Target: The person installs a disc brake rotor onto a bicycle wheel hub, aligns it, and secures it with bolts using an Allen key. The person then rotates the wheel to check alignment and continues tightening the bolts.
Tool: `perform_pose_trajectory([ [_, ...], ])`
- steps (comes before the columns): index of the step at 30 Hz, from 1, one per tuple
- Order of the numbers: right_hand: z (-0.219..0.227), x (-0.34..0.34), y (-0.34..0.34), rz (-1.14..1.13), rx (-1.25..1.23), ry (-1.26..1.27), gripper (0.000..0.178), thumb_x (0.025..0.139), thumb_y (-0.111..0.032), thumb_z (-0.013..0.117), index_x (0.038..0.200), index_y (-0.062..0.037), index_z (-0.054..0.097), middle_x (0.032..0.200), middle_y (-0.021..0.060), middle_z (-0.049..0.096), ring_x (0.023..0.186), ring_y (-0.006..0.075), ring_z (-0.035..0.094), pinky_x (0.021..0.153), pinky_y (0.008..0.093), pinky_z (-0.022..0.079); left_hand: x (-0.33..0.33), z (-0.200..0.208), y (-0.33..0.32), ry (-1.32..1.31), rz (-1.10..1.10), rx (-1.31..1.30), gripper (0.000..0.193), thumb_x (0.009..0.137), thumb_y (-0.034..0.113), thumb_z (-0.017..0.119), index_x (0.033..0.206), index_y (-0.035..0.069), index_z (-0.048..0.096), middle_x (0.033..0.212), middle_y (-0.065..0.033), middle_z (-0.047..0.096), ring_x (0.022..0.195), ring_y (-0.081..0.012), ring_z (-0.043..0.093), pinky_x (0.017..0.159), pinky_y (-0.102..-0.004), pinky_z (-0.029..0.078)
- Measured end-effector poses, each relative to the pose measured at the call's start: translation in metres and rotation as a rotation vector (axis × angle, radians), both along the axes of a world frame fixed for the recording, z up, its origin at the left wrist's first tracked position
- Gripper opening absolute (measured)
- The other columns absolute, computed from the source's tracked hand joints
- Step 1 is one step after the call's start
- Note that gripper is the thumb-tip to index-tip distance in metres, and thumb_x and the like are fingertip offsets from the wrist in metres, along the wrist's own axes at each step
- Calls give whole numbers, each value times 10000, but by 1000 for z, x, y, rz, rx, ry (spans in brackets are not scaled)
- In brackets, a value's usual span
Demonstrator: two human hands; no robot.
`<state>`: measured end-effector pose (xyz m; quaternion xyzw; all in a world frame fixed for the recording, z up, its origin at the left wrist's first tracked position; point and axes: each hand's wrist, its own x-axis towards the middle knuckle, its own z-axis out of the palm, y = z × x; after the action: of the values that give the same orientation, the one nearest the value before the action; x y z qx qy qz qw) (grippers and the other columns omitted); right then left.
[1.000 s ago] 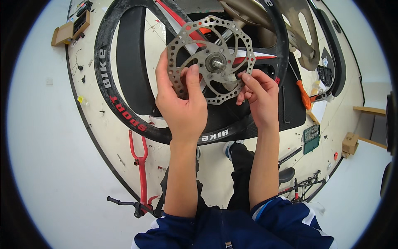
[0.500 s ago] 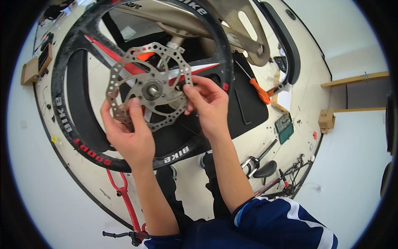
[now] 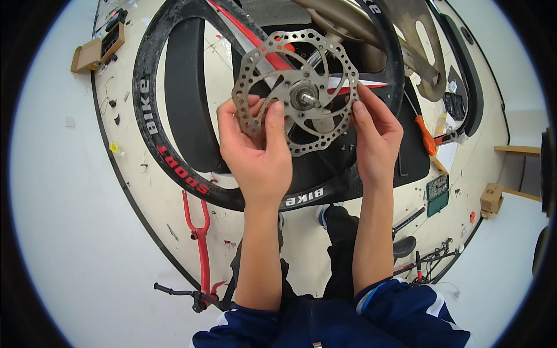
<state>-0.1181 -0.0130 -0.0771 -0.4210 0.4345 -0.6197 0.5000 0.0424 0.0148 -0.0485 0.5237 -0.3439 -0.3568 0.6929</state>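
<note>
A drilled metal brake rotor sits around the threaded axle at the hub of a black bicycle wheel with red and white spokes. My left hand grips the rotor's left edge, thumb on the near face and fingers behind. At the opposite edge, my right hand pinches the rim between thumb and fingers. The rotor's bolt holes around the axle are visible. Parts of the spokes and hub lie hidden behind it.
Beneath the wheel is a black padded seat with an orange-handled screwdriver. A green tool case lies on the floor at right. A red bicycle frame lies near left, another bicycle near right. An open cardboard box stands far left.
The view has shifted, so the wheel and both hands appear farther right and higher. My left hand still holds the rotor's left edge; my right hand now grips its right edge.
</note>
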Motion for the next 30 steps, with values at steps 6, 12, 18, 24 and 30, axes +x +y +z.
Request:
perform_pose_trajectory([
  [6,4,7,-5,-61,74,-42,376,981,-53,632,1346,28,591,1200,96,686,1037,122,655,884,261,524,-6,-1,-3,6,-51,-53,192,947,45,679,1042,32,512,926,-33,623,797,-55,596,682,-198,475],
  [12,3,3,0,-37,43,-32,322,962,-20,643,1281,25,640,1113,80,709,937,86,652,757,197,497,-4,4,-2,4,-54,-23,177,941,-2,646,1035,-2,497,975,-78,613,782,-96,623,723,-245,552],
  [18,4,6,4,-48,46,-26,322,953,-33,664,1271,19,651,1090,66,713,912,77,656,739,186,494,-1,4,3,19,-42,2,180,946,-10,640,1044,-3,489,962,-79,620,785,-96,626,736,-247,547],
  [24,9,9,-3,-50,37,18,341,963,-66,669,1297,0,646,1099,49,711,947,65,641,768,196,486,-2,3,1,41,-65,-21,182,940,-15,639,1037,2,486,965,-86,619,774,-112,646,709,-249,547],
  [30,10,-3,-4,-62,84,63,259,980,-80,638,1213,19,689,985,70,722,798,83,641,690,233,524,-11,-2,-3,-35,19,-34,193,937,-6,644,1043,-3,483,951,-84,622,744,-112,653,664,-224,504],
])
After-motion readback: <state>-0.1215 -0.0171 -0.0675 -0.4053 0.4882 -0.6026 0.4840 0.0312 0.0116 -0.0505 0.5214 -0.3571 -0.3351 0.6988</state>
